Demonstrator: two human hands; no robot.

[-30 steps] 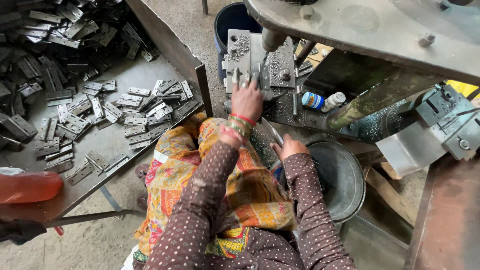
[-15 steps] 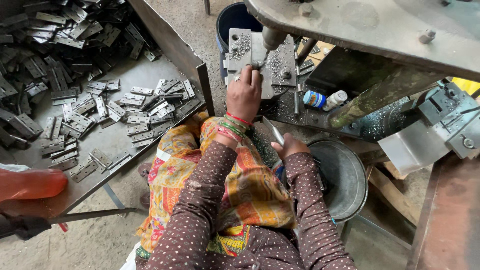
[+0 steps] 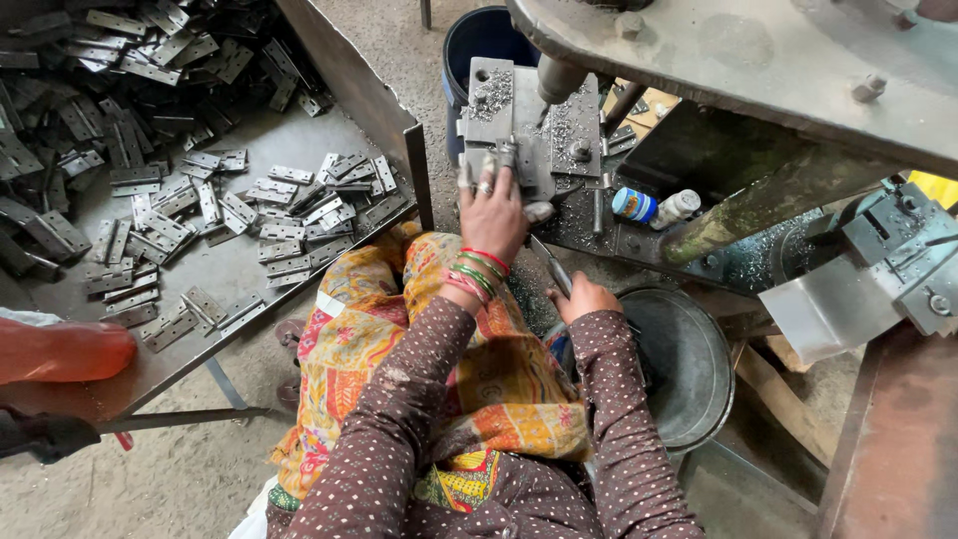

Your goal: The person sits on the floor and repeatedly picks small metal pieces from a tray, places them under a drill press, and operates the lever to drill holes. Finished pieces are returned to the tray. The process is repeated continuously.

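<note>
Two hands busy: left hand (image 3: 491,205) pins a hinge (image 3: 502,152) on the jig (image 3: 529,130) at top centre, fingers pressed down to steady it under the spindle (image 3: 555,78); right hand (image 3: 582,296), lower, closed around a thin rod (image 3: 549,264).

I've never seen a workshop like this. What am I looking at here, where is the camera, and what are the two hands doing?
The camera sits on the person's head and looks down over their lap and patterned sleeves. In front stands a drill-like machine whose spindle points down at a metal fixture plate strewn with shavings. The left hand, with bangles at the wrist, rests on that plate, fingers on a small metal piece there. The right hand is lower, beside a round metal pan, gripping a thin metal rod. To the left, a tray table carries many flat metal hinges, some loose, some heaped. A blue bucket stands behind the plate.
</note>
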